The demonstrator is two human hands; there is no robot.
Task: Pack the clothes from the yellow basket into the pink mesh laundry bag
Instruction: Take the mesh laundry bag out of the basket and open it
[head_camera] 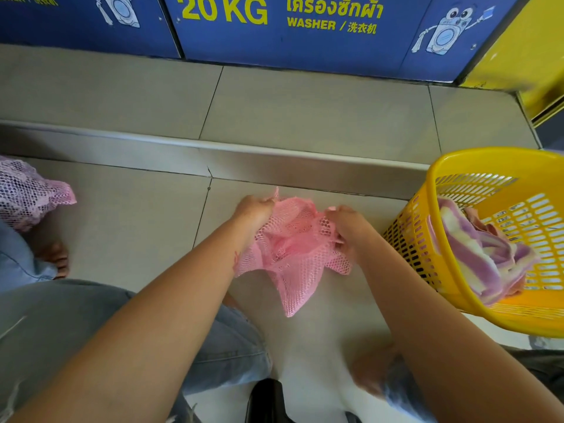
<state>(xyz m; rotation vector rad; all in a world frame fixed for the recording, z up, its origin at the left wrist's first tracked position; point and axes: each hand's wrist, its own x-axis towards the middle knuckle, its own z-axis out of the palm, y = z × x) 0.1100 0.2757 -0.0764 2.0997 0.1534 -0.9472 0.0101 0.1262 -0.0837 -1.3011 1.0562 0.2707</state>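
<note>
A pink mesh laundry bag (293,254) hangs crumpled between my two hands above the tiled floor. My left hand (254,209) grips its upper left edge. My right hand (346,222) pinches its upper right edge, and the mesh sags down between them. The yellow basket (467,166) sits tilted on the floor at the right. Inside it lies a purple and cream striped cloth (479,257) with a bit of pink fabric (479,218) behind it.
A second pinkish mesh bag (27,193), filled, lies at the left edge near a bare foot (53,257). A raised tiled step (213,154) runs across, with blue washer panels (274,32) behind. My jeans-clad knees (61,325) are below.
</note>
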